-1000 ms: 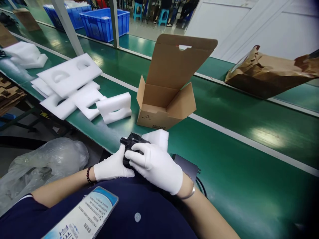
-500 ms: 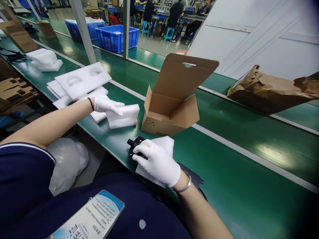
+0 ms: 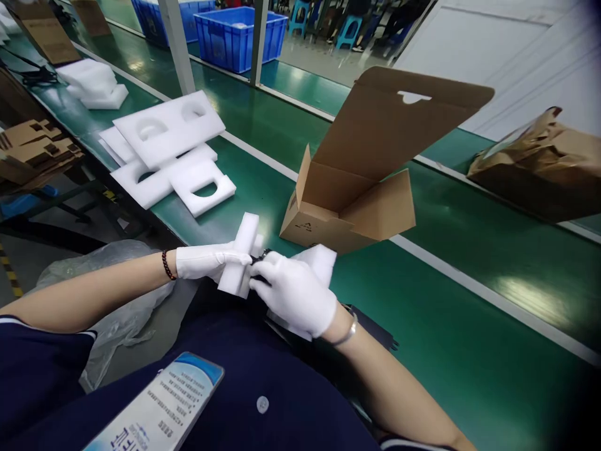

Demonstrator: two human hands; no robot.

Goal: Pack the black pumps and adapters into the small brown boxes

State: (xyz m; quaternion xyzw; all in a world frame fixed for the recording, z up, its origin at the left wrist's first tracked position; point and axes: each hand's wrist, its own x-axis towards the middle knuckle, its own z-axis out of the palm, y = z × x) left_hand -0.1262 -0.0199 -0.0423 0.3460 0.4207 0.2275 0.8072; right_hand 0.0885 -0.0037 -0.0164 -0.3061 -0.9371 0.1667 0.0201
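Note:
In a white glove, my left hand (image 3: 209, 260) grips a white foam block (image 3: 239, 254), held tilted on edge. My gloved right hand (image 3: 293, 291) is closed around a small black device (image 3: 261, 255), mostly hidden by the fingers and the foam. The two hands meet, with the left foam against the device. Another white foam piece (image 3: 322, 260) shows behind the right hand. Just beyond stands an open cardboard box (image 3: 323, 228) with its lid (image 3: 399, 119) raised. Under my right wrist lies a flat black object (image 3: 373, 326).
Several cut-out white foam sheets (image 3: 169, 131) lie left of the box on the green work surface (image 3: 469, 344). A crumpled brown paper bag (image 3: 539, 166) rests at right. Blue crates (image 3: 239, 37) stand beyond the posts. A clear plastic bag (image 3: 126, 319) hangs below the table edge.
My left hand has brought its foam block right and nearer to me, up against the black device. My right hand stays around the device. The view has tipped downward.

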